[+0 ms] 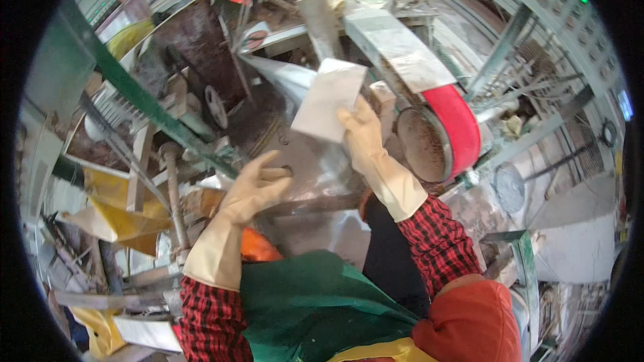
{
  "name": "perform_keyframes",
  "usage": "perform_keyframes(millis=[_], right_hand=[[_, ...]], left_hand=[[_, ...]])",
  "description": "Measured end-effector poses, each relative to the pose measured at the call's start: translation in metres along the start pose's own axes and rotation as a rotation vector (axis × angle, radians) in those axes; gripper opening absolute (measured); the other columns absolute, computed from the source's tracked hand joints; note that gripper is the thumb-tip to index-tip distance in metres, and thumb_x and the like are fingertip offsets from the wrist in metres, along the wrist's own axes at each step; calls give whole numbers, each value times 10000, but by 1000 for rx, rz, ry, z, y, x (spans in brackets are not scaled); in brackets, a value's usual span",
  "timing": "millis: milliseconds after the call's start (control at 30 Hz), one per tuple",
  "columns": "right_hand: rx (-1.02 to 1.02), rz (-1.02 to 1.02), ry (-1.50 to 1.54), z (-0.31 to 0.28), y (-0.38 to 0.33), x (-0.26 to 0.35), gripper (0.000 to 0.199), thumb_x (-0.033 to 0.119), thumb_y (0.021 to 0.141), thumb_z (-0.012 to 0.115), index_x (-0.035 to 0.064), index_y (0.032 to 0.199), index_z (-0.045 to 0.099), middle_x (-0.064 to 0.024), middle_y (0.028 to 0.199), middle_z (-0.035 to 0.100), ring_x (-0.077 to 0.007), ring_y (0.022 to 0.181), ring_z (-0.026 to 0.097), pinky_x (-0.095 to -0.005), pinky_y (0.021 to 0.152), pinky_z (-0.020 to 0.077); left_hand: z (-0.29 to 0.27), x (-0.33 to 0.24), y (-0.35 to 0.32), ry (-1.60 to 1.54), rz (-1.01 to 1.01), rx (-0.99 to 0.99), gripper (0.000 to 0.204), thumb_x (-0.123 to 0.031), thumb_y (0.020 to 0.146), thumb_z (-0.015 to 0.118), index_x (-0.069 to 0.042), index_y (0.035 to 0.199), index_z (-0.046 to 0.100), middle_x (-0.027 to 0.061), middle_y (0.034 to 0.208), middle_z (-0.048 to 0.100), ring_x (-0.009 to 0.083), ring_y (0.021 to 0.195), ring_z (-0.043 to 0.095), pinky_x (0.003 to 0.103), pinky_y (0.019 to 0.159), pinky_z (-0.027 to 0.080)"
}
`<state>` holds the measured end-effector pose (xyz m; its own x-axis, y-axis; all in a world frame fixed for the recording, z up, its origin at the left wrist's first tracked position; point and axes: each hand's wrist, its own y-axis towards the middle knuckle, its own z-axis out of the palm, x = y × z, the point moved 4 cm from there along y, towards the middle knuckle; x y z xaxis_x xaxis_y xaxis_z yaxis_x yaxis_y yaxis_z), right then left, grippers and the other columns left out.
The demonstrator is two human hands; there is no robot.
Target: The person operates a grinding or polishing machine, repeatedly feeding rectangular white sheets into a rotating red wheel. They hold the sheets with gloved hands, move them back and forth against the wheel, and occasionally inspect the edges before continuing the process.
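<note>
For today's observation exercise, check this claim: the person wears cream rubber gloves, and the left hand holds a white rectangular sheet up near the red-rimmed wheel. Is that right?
Not quite. In the head view it is the right hand that holds the white rectangular sheet up near the red-rimmed wheel. The left hand is lower and holds no sheet. The cream rubber gloves are correct.

A cluttered factory floor or industrial workshop. Just beyond the gloved right hand runs a machine with a red-rimmed wheel. Further to its right is a grey control panel with red and green buttons. Left of the left hand crosses a green steel beam.
</note>
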<state>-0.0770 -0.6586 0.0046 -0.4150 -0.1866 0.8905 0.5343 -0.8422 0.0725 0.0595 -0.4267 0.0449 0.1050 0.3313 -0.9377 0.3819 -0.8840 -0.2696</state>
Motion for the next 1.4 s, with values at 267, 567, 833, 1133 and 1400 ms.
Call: perform_keyframes(millis=[267,567,833,1133,1400], right_hand=[[-498,-299,-138,-187,53,79,340,-10,939,624,40,1273,592,-91,1161,686,-227,997,682,-377,847,570],[-805,-44,-243,-265,61,66,377,-9,937,618,97,1298,589,-77,1213,659,-238,1029,655,-374,798,590],[-283,223,-1469,-282,88,75,211,159,1015,538,131,1204,628,-100,1197,674,-294,1035,658,-379,791,573],[-273,148,-2006,-290,114,99,434,396,991,590,25,1185,707,-190,1171,739,-345,1090,710,-457,949,546],[591,101,-1064,39,25,8,532,333,950,633,197,1460,571,-153,1336,679,-300,1190,669,-408,1024,526]], left_hand=[[-48,-2,-3,-196,-3,-438,708,-344,951,729,-49,1527,441,145,1284,610,202,1063,641,345,974,528],[-34,-18,-2,-84,-34,-411,672,-324,970,710,-40,1522,454,160,1276,638,212,1111,653,350,981,531],[-30,-7,4,-100,-41,-365,664,-319,971,711,-43,1520,460,148,1255,650,202,1099,650,347,983,531],[-32,-9,12,-166,20,-357,671,-307,942,746,-55,1504,481,131,1243,657,188,1094,649,316,959,534],[-175,65,-118,59,17,-783,621,-497,975,651,-86,1430,549,45,1075,659,136,897,612,289,792,502]])
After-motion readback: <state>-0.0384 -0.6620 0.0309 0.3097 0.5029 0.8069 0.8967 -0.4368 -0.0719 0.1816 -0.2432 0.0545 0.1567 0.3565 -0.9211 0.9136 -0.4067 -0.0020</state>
